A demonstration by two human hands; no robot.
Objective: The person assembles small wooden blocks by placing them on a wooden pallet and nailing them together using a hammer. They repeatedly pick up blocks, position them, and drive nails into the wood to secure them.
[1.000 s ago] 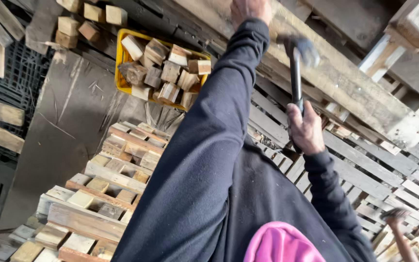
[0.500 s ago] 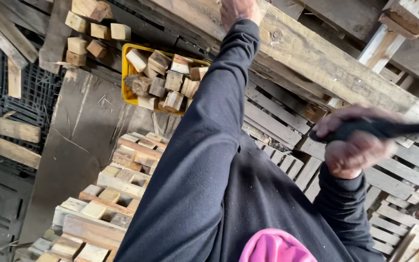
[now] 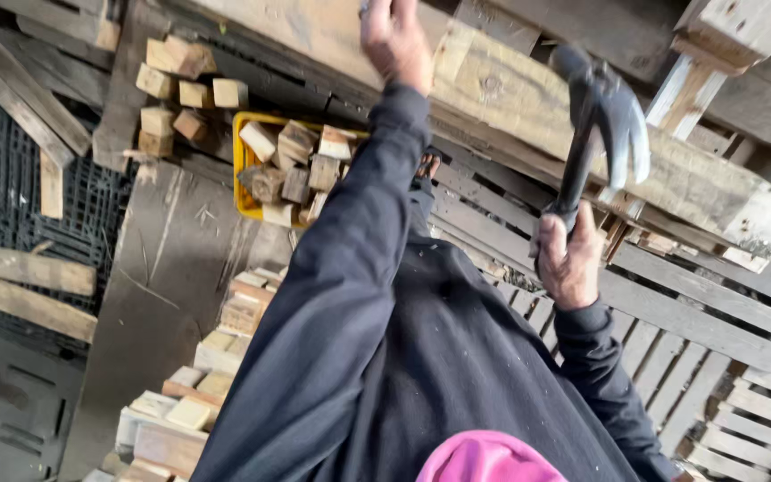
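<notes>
My left hand (image 3: 394, 40) reaches out at the end of a dark sleeve to a long pale wooden beam (image 3: 510, 98) at the top edge of the view. Its fingers are cut off by the frame, so any grip is hidden. My right hand (image 3: 568, 259) is closed around the black handle of a claw hammer (image 3: 600, 116). The hammer's steel head is raised and blurred, just in front of the beam and to the right of my left hand. Under both hands lies a grey slatted wooden pallet (image 3: 689, 312).
A yellow crate (image 3: 244, 170) full of short wood blocks sits left of my arm. More blocks (image 3: 180, 80) are piled behind it, and stacked ones (image 3: 198, 393) lie lower left on a dark sheet (image 3: 162, 268). Loose planks (image 3: 20, 268) rest on black plastic grating at far left.
The hammer was upright, swung down and to the right half a second ago, and is raised again now. My left hand has stayed on the beam.
</notes>
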